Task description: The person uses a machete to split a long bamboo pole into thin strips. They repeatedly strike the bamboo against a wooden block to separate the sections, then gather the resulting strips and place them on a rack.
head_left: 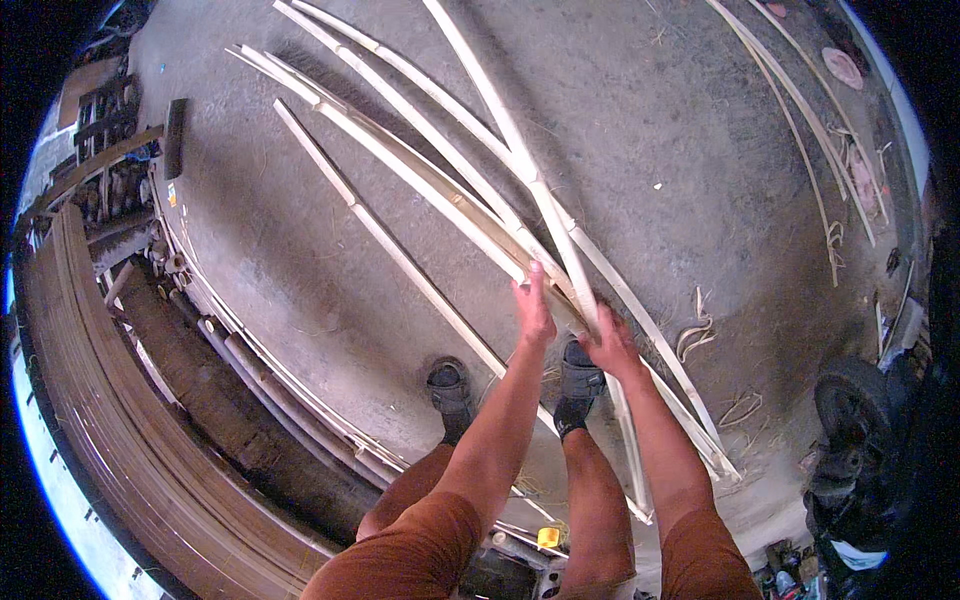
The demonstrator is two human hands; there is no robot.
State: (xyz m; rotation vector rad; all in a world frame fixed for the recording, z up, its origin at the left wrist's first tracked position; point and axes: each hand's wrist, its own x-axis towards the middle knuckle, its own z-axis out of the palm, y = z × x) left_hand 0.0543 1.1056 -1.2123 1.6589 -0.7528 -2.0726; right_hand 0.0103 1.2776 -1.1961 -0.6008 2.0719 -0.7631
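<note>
Long pale split-bamboo strips lie fanned across the floor, their lower ends running past my feet. My left hand [536, 312] is closed around a bundle of bamboo strips [400, 163] that stretches to the upper left, its thumb lying along the top. Just to the right and slightly nearer, my right hand [614, 346] grips a single bamboo strip [496, 110] that crosses over the others toward the top edge. The undersides of both hands are hidden. A separate bamboo strip [400, 260] lies left of the bundle, touched by neither hand.
My sandalled feet [450, 385] stand among the strips. Stacked long boards [90, 350] and bamboo poles [270, 375] line the left side. More thin strips [800, 100] lie at upper right, above a black wheel [850, 400]. A small yellow object [548, 537] sits near my legs.
</note>
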